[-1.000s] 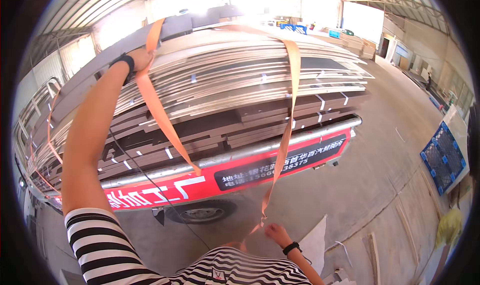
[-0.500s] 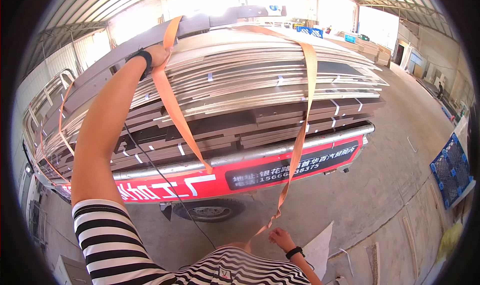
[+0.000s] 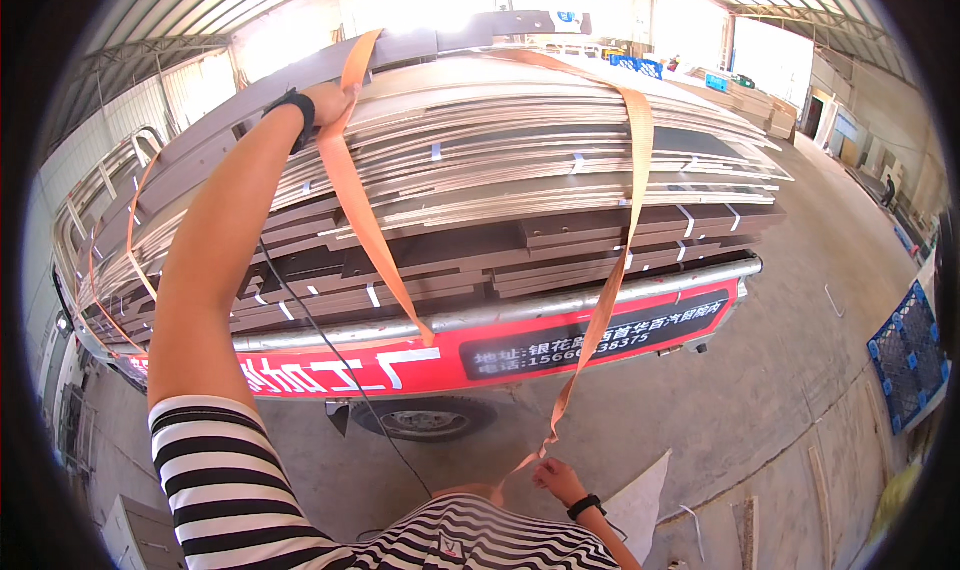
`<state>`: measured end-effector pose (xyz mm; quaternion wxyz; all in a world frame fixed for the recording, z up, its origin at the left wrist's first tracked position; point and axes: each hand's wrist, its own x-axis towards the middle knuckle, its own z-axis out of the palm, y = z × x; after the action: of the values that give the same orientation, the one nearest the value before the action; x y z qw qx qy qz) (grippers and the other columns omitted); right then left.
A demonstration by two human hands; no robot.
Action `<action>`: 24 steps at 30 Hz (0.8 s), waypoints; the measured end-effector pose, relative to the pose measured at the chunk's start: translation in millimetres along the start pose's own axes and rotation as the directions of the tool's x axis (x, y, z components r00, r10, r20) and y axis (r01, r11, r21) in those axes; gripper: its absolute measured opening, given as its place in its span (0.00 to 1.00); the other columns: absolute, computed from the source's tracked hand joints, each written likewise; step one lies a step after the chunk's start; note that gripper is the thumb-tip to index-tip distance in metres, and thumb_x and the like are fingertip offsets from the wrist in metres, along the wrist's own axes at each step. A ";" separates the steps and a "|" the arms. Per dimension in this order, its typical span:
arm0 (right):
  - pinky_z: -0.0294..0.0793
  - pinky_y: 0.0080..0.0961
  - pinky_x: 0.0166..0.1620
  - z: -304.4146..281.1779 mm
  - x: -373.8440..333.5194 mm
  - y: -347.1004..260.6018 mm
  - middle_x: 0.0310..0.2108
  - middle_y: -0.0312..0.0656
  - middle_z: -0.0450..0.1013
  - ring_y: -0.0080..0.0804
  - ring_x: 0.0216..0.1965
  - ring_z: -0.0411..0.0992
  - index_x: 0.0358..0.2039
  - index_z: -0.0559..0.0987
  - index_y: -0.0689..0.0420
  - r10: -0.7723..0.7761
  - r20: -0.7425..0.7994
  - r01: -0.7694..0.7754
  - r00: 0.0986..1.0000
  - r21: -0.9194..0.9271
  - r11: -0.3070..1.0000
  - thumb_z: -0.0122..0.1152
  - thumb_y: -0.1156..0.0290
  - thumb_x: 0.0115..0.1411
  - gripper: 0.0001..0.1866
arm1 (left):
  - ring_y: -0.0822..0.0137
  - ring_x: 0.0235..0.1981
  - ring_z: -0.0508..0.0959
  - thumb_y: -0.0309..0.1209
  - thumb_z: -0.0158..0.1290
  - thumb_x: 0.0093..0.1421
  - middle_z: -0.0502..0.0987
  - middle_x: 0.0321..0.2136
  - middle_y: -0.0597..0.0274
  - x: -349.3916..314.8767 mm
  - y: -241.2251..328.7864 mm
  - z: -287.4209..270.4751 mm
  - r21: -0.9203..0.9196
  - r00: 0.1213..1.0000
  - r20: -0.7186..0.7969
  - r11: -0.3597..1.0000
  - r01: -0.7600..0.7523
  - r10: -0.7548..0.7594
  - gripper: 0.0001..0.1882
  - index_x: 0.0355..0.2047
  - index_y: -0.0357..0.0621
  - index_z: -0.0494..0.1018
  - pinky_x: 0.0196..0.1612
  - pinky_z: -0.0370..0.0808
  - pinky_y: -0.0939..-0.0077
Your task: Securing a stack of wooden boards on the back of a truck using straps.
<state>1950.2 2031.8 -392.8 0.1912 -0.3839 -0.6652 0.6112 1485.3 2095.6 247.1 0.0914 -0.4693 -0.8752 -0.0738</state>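
Observation:
A tall stack of brown and pale boards [image 3: 450, 185] lies on a truck bed with a silver rail [image 3: 480, 308]. My left arm reaches up, and my left hand [image 3: 328, 104] is closed round a flat orange strap [image 3: 365, 205] on top of the stack. This strap slants down across the board edges to the rail. A second orange strap [image 3: 638, 155] hangs over the stack farther right, its lower part twisted, and runs toward my body. Close beside that twisted part is my right hand [image 3: 560, 478], fingers curled; what they hold, if anything, is hidden.
A red panel [image 3: 410, 372] with lettering covers the truck's side, above a wheel [image 3: 425, 420]. A thin dark cord [image 3: 335, 355] hangs in front of it. Blue plastic pallets [image 3: 908, 355] lean at the right. Wood strips [image 3: 822, 485] and a white sheet [image 3: 640, 500] lie on the floor.
The view has turned slightly, so the truck and stack sit a little farther right in the picture. My left hand stays on its strap; my right hand is a bit nearer the twisted strap.

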 end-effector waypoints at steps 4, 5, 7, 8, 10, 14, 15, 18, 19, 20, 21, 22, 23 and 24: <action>0.74 0.19 0.31 1.6 4.1 9.3 0.25 0.39 0.75 0.23 0.26 0.74 0.31 0.74 0.63 -0.028 0.011 0.028 1.000 -0.022 0.999 0.54 0.70 0.59 0.08 | 0.51 0.41 0.74 0.60 0.28 0.62 0.74 0.43 0.43 1.4 -2.7 0.6 -0.019 0.999 -0.029 0.999 0.040 -0.040 0.40 0.44 0.30 0.70 0.46 0.67 0.61; 0.74 0.19 0.31 1.7 5.0 11.5 0.24 0.39 0.75 0.23 0.25 0.73 0.31 0.74 0.63 -0.020 0.016 0.021 1.000 -0.061 0.998 0.54 0.69 0.59 0.09 | 0.51 0.41 0.74 0.60 0.28 0.62 0.74 0.43 0.43 1.3 -1.9 -0.9 -0.018 0.999 -0.029 0.999 0.040 -0.040 0.40 0.44 0.30 0.70 0.46 0.67 0.61; 0.74 0.19 0.31 2.8 7.0 16.0 0.24 0.39 0.75 0.23 0.25 0.73 0.31 0.74 0.63 -0.017 0.011 0.018 1.000 -0.054 0.998 0.54 0.69 0.59 0.09 | 0.51 0.45 0.73 0.61 0.28 0.62 0.72 0.45 0.43 0.0 -0.4 -5.0 0.000 0.997 0.059 0.999 0.044 -0.044 0.41 0.48 0.30 0.68 0.48 0.66 0.62; 0.74 0.19 0.30 2.8 7.1 18.4 0.24 0.39 0.75 0.23 0.25 0.73 0.31 0.74 0.63 -0.014 0.005 0.014 1.000 -0.048 0.999 0.54 0.69 0.59 0.09 | 0.51 0.45 0.73 0.61 0.28 0.62 0.72 0.45 0.43 0.1 1.1 -5.2 0.000 0.997 0.062 0.999 0.045 -0.044 0.41 0.48 0.30 0.68 0.48 0.66 0.62; 0.74 0.19 0.30 1.8 7.1 20.0 0.24 0.39 0.75 0.23 0.25 0.73 0.31 0.74 0.63 -0.008 0.007 0.009 1.000 -0.039 0.999 0.54 0.69 0.59 0.09 | 0.50 0.45 0.73 0.61 0.28 0.62 0.72 0.46 0.43 0.5 2.0 -6.6 -0.022 0.994 0.102 0.999 0.045 -0.042 0.41 0.47 0.30 0.68 0.48 0.66 0.61; 0.74 0.19 0.30 2.9 11.1 22.1 0.24 0.40 0.75 0.24 0.25 0.74 0.30 0.74 0.63 0.009 0.021 -0.009 1.000 -0.012 1.000 0.55 0.69 0.58 0.09 | 0.51 0.44 0.73 0.61 0.27 0.62 0.74 0.43 0.44 5.1 -4.1 -0.8 -0.003 0.998 0.046 0.999 0.032 -0.032 0.42 0.44 0.30 0.71 0.48 0.66 0.60; 0.74 0.19 0.30 1.5 11.6 24.5 0.24 0.40 0.75 0.24 0.25 0.74 0.30 0.74 0.63 0.007 0.022 -0.007 1.000 -0.014 1.000 0.55 0.69 0.58 0.09 | 0.51 0.43 0.74 0.61 0.27 0.62 0.74 0.42 0.44 7.9 -6.1 0.8 -0.021 0.998 0.040 0.999 0.045 -0.044 0.42 0.42 0.30 0.71 0.47 0.66 0.60; 0.74 0.19 0.30 -0.2 9.1 22.0 0.24 0.39 0.75 0.23 0.25 0.74 0.30 0.74 0.63 -0.012 0.032 0.017 0.999 -0.177 0.984 0.54 0.68 0.59 0.10 | 0.51 0.42 0.74 0.62 0.27 0.61 0.75 0.40 0.45 5.4 -6.9 1.5 -0.009 0.998 0.023 0.998 0.061 -0.061 0.42 0.40 0.30 0.73 0.47 0.66 0.60; 0.74 0.19 0.30 -2.0 6.8 24.9 0.24 0.39 0.75 0.23 0.25 0.74 0.30 0.74 0.64 -0.019 0.033 0.024 0.999 -0.147 0.989 0.54 0.67 0.59 0.11 | 0.50 0.41 0.74 0.62 0.26 0.61 0.75 0.40 0.45 3.6 -4.3 0.8 0.020 0.998 0.012 0.998 0.058 -0.058 0.43 0.39 0.30 0.73 0.47 0.66 0.60; 0.74 0.19 0.31 -4.4 4.2 28.2 0.24 0.39 0.75 0.24 0.26 0.74 0.30 0.75 0.64 -0.026 0.032 0.030 0.999 -0.115 0.993 0.54 0.67 0.59 0.11 | 0.50 0.41 0.74 0.62 0.26 0.61 0.75 0.40 0.45 1.8 -1.8 -0.3 0.017 0.998 0.013 0.998 0.055 -0.055 0.43 0.39 0.30 0.73 0.47 0.66 0.60; 0.74 0.19 0.31 -8.0 0.8 31.9 0.24 0.39 0.75 0.24 0.26 0.74 0.30 0.75 0.64 -0.023 0.028 0.026 0.999 -0.115 0.993 0.54 0.67 0.59 0.11 | 0.50 0.41 0.75 0.62 0.26 0.61 0.75 0.40 0.45 -0.4 0.6 -1.7 0.008 0.998 0.027 0.998 0.062 -0.062 0.43 0.39 0.30 0.73 0.46 0.67 0.60; 0.74 0.20 0.31 -11.2 -3.0 32.3 0.24 0.39 0.75 0.24 0.26 0.74 0.31 0.75 0.64 -0.030 0.047 0.035 0.998 -0.109 0.993 0.53 0.67 0.59 0.11 | 0.50 0.40 0.75 0.62 0.27 0.61 0.75 0.39 0.44 -1.1 0.1 -2.2 0.002 0.997 0.039 0.997 0.072 -0.072 0.43 0.39 0.30 0.73 0.46 0.67 0.61; 0.74 0.20 0.31 -14.6 -7.6 33.2 0.24 0.39 0.75 0.24 0.26 0.74 0.31 0.74 0.64 -0.037 0.065 0.044 0.997 -0.100 0.994 0.53 0.67 0.60 0.11 | 0.49 0.40 0.75 0.62 0.28 0.61 0.76 0.39 0.44 -0.8 -2.7 -0.2 -0.007 0.997 0.010 0.997 0.076 -0.076 0.43 0.40 0.29 0.73 0.46 0.67 0.61; 0.74 0.20 0.31 -18.5 -13.8 34.8 0.24 0.39 0.75 0.24 0.26 0.74 0.31 0.74 0.64 -0.034 0.061 0.040 0.998 -0.095 0.995 0.53 0.67 0.60 0.11 | 0.49 0.40 0.75 0.62 0.28 0.61 0.76 0.39 0.44 -1.3 -4.4 -0.9 -0.004 0.997 0.013 0.998 0.070 -0.070 0.43 0.40 0.29 0.73 0.46 0.67 0.61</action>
<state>1982.0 2032.4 -419.9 0.1639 -0.3621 -0.7062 0.5860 1482.4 2092.0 247.5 0.0821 -0.4389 -0.8916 -0.0761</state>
